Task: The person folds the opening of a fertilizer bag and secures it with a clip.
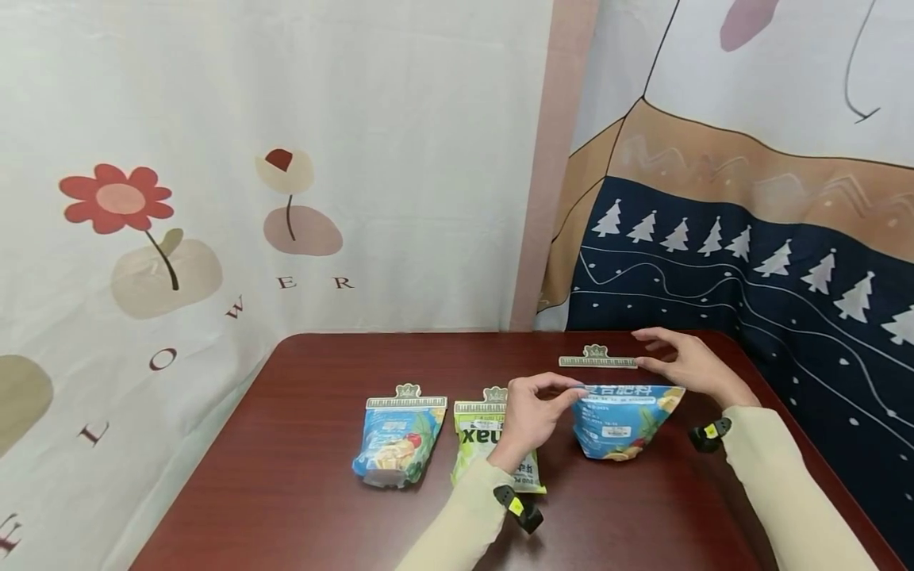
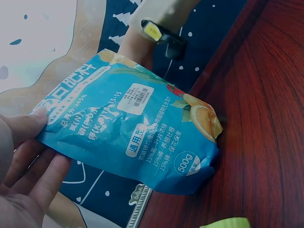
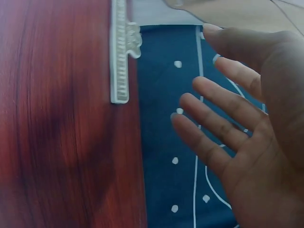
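My left hand (image 1: 534, 414) pinches the top left corner of a blue fertilizer bag (image 1: 620, 424), thumb in front and fingers behind. In the left wrist view the bag (image 2: 137, 123) shows a fruit print, a barcode label and "500g". My right hand (image 1: 689, 366) holds nothing, its fingers spread near the right end of a loose ruler-edged clip (image 1: 598, 362) at the table's back. The right wrist view shows that clip (image 3: 119, 57) to the left of the open fingers (image 3: 216, 121).
Left of my hands, a blue bag (image 1: 398, 444) and a green bag (image 1: 467, 444) lie on the brown table (image 1: 300, 476), each with a similar clip along its top. My left hand and forearm partly cover the green bag. A printed curtain (image 1: 428, 159) hangs behind the table.
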A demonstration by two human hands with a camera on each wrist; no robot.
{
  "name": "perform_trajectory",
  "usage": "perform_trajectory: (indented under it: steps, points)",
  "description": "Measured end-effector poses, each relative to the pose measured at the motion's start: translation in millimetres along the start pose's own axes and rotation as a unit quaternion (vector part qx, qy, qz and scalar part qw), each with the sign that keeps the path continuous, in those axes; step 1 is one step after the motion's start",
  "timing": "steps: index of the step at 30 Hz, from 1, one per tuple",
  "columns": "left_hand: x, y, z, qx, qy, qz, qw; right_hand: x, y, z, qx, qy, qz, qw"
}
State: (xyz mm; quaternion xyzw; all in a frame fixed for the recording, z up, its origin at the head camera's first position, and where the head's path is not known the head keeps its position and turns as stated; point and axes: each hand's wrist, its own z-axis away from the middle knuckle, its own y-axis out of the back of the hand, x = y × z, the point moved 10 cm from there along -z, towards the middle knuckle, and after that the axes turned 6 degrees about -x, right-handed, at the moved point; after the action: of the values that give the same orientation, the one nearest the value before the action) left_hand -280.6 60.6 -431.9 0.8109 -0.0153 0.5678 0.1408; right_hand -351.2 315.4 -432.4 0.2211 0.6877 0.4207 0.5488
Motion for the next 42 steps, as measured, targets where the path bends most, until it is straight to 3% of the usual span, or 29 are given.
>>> perform_trajectory:
  steps: [10,19,26,35,42]
  points:
    - [0.6,0.2,-0.6,-0.006,0.0,-0.005,1.0,9.9,-17.4,-28.3,-0.035,0.019,0.025,0.9989]
    - [3.9,0.0,-2.0,-0.007,-0.017,-0.001,0.9998,12.5,-39.7,-53.5,-0.094,0.025,0.064,0.9932]
    - [4.1,0.5,-1.7,-0.005,-0.018,0.0,0.9998,6.8,-48.4,-65.9,-0.103,0.045,0.085,0.9899]
    - [3.3,-1.7,-1.0,-0.01,-0.013,0.001,0.9999,15.1,-60.9,-72.8,-0.113,0.034,0.126,0.985]
    - [0.4,-1.3,-0.2,-0.009,-0.006,0.001,0.9999,16.9,-61.3,-75.2,-0.096,0.026,0.103,0.9897]
